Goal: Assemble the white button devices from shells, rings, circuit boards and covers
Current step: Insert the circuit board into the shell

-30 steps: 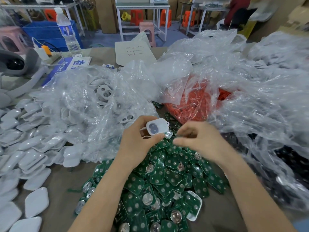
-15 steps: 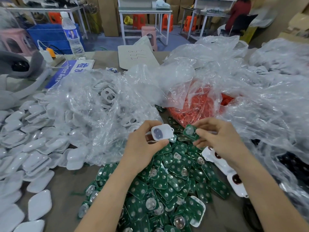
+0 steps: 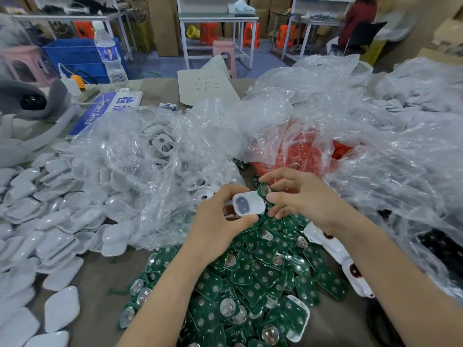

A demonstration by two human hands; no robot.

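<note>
Two hands: left hand point(image 3: 220, 221) grips white shell point(image 3: 248, 204); right hand point(image 3: 308, 199) pinches circuit board point(image 3: 264, 190), just picked off pile point(image 3: 250, 284) & now at shell's edge; prob. seating next.

Both forearms are bare, entering from the lower edge and converging toward centre. Left hand point(image 3: 220, 216): fingers curled, thumb along the near edge and a finger over the far edge, gripping a white shell point(image 3: 248, 204). Right hand point(image 3: 308, 199): back uppermost, thumb and forefinger pinching a green circuit board point(image 3: 264, 190), remaining fingers loosely bent below. The fingertips of the two hands are just beside each other.
</note>
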